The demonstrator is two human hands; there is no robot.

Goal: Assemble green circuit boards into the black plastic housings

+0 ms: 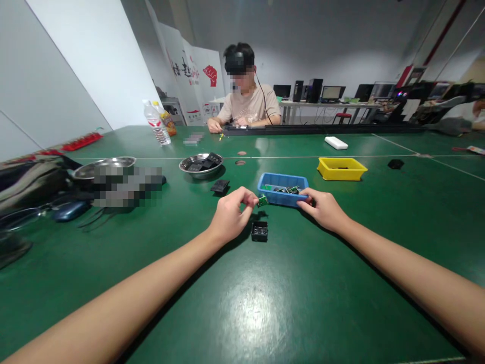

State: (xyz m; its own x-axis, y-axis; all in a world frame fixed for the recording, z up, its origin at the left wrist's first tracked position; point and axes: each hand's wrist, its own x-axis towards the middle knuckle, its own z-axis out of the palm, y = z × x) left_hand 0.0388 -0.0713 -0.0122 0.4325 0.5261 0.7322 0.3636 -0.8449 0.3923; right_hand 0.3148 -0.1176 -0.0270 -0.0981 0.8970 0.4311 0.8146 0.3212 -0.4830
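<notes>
Between the thumb and fingertips of my left hand [235,212] is a small green circuit board [262,201], held above the table in front of the blue bin. My right hand [322,206] grips the near right corner of the blue bin [284,198], its fingers over the rim. Several circuit boards [290,190] lie inside that bin. Just below the held board, a black square housing [259,231] stands on the green table, its open side up. A black cover-like part [220,187] rests left of the bin.
A metal bowl [201,172] holds black parts. To the right are a yellow bin [342,177], a black piece [396,164] and a white box [336,143]. Bottles [157,124] stand at the back left, near another metal bowl [81,173]. A person [246,96] sits across the table.
</notes>
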